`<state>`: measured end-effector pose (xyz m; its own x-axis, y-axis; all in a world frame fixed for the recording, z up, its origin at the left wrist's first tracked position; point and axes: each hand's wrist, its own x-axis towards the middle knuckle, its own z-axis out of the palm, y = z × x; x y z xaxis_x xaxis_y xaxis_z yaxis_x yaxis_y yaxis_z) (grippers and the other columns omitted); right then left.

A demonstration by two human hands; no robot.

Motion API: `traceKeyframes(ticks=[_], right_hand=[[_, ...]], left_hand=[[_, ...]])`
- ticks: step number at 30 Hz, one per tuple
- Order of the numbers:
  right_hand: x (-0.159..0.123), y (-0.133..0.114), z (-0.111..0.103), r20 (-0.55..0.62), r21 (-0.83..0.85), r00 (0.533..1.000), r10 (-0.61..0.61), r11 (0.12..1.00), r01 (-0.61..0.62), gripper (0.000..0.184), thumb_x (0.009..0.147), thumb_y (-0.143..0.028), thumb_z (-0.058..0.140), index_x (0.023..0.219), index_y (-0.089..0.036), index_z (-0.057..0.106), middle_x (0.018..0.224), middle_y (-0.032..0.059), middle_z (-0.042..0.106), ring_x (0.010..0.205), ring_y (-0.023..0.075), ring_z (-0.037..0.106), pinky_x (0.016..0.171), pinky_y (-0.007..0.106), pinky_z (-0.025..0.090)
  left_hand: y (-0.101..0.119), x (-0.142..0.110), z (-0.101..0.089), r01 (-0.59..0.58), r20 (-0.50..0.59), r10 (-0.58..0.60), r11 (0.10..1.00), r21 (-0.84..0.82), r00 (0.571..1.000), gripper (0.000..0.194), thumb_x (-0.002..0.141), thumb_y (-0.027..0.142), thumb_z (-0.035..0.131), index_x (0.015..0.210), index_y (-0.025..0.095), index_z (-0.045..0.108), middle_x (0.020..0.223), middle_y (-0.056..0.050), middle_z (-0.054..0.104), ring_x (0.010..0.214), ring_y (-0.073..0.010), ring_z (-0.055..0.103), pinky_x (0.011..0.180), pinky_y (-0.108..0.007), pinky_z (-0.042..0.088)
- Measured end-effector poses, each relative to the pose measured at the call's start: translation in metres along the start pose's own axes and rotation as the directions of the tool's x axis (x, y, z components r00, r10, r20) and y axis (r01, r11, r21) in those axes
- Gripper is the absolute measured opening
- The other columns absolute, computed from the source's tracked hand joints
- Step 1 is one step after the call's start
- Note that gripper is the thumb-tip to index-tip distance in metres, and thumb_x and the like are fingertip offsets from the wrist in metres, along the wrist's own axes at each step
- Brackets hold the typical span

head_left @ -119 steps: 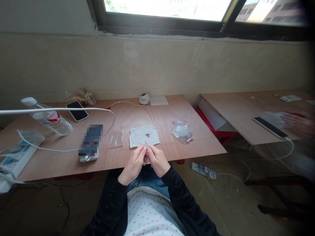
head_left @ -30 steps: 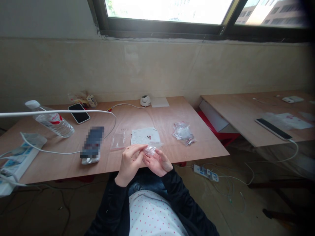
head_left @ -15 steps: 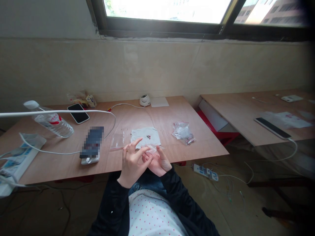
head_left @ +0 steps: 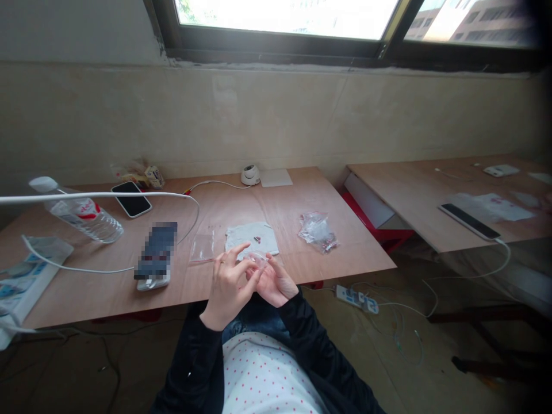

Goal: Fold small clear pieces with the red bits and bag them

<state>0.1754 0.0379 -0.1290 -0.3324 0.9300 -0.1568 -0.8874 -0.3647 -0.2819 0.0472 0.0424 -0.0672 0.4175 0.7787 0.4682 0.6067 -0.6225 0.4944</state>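
Close in front of my body, at the table's near edge, a small clear plastic bag (head_left: 257, 257) is between my two hands. My left hand (head_left: 230, 284) pinches its left side with thumb and forefinger, the other fingers raised. My right hand (head_left: 273, 283), palm turned up, grips the bag from the right with thumb and fingers. Just beyond lies a white cloth (head_left: 265, 232) with a few tiny dark reddish pieces (head_left: 257, 239) on it. A flat clear zip bag (head_left: 202, 247) rests left of the cloth.
A pile of small clear bags (head_left: 319, 231) lies to the right. On the left are a phone (head_left: 157, 250) with a cable, a second phone (head_left: 131, 199), a water bottle (head_left: 88, 215) and a power strip (head_left: 34, 293). A white dome camera (head_left: 250, 175) stands at the back.
My thumbs and fingers have come closer together around the small bag, and the bag sits slightly higher and further left. The whole view has shifted a little; the things on the table stay put.
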Motion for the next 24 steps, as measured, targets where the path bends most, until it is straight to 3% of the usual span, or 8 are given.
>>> traceKeyframes(ticks=[6,9,12,14,16,18,21,24], right_hand=[[0.003,-0.015,-0.002,-0.160,-0.183,0.973,-0.165,0.974,0.135,0.024,0.073,-0.031,0.065,0.093,-0.018,0.060,0.100,0.0060,0.064,0.093,0.0152,0.061,0.079,0.026,0.051],[0.012,-0.025,-0.004,-0.246,-0.393,0.895,-0.373,0.882,0.259,0.026,0.065,-0.028,0.072,0.086,-0.017,0.063,0.094,0.0057,0.067,0.089,0.0178,0.063,0.079,0.029,0.050],[0.028,-0.031,-0.011,-0.231,-0.676,0.739,-0.633,0.651,0.346,0.032,0.058,-0.029,0.075,0.082,-0.012,0.063,0.088,0.0099,0.068,0.085,0.0225,0.064,0.078,0.036,0.050],[0.039,-0.030,-0.018,-0.194,-0.843,0.631,-0.751,0.456,0.284,0.037,0.056,-0.032,0.074,0.083,-0.011,0.061,0.085,0.0116,0.067,0.080,0.0248,0.064,0.074,0.039,0.050],[0.049,-0.025,-0.028,-0.158,-0.943,0.551,-0.820,0.291,0.163,0.041,0.052,-0.031,0.074,0.085,-0.012,0.059,0.082,0.0103,0.066,0.077,0.0254,0.062,0.072,0.041,0.049],[0.054,-0.019,-0.038,-0.092,-0.991,0.513,-0.853,0.131,0.041,0.038,0.051,-0.029,0.073,0.083,-0.014,0.058,0.081,0.0087,0.064,0.078,0.0253,0.060,0.073,0.040,0.047],[0.057,-0.009,-0.048,0.033,-0.992,0.511,-0.859,-0.091,-0.089,0.030,0.056,-0.030,0.066,0.081,-0.017,0.056,0.085,0.0083,0.061,0.081,0.0239,0.058,0.075,0.036,0.046],[0.055,-0.006,-0.051,0.074,-0.986,0.521,-0.850,-0.142,-0.091,0.031,0.059,-0.032,0.064,0.085,-0.017,0.055,0.087,0.0075,0.059,0.080,0.0222,0.056,0.074,0.033,0.045]], left_hand=[[-0.008,0.001,0.001,0.025,-0.031,-0.027,0.998,-0.052,0.999,0.015,0.080,0.026,0.056,0.094,0.022,0.059,0.121,-0.006,0.053,0.113,-0.0218,0.048,0.095,-0.038,0.033],[-0.018,0.005,0.007,0.069,-0.014,-0.069,0.997,-0.030,0.998,0.019,0.080,0.028,0.055,0.099,0.023,0.057,0.120,-0.006,0.054,0.113,-0.0215,0.048,0.094,-0.037,0.034],[-0.033,0.008,0.021,0.128,0.035,-0.128,0.992,0.000,0.991,0.026,0.080,0.029,0.055,0.105,0.022,0.054,0.120,-0.007,0.055,0.114,-0.0222,0.048,0.092,-0.037,0.037],[-0.044,0.008,0.033,0.155,0.085,-0.157,0.987,0.037,0.984,0.035,0.079,0.030,0.056,0.112,0.021,0.051,0.123,-0.009,0.053,0.116,-0.0236,0.047,0.093,-0.039,0.037],[-0.054,0.006,0.044,0.169,0.137,-0.178,0.983,0.076,0.975,0.042,0.078,0.031,0.057,0.117,0.018,0.048,0.127,-0.011,0.051,0.119,-0.0248,0.045,0.095,-0.041,0.036],[-0.060,0.003,0.051,0.170,0.173,-0.186,0.980,0.102,0.967,0.046,0.078,0.032,0.056,0.120,0.016,0.046,0.129,-0.013,0.049,0.120,-0.0254,0.043,0.097,-0.042,0.035],[-0.065,-0.001,0.056,0.158,0.197,-0.180,0.980,0.121,0.964,0.045,0.080,0.033,0.054,0.121,0.015,0.046,0.131,-0.014,0.047,0.122,-0.0248,0.041,0.099,-0.042,0.033],[-0.067,-0.002,0.058,0.156,0.200,-0.182,0.978,0.137,0.963,0.040,0.083,0.032,0.049,0.120,0.016,0.048,0.131,-0.014,0.047,0.122,-0.0240,0.041,0.099,-0.041,0.032]])
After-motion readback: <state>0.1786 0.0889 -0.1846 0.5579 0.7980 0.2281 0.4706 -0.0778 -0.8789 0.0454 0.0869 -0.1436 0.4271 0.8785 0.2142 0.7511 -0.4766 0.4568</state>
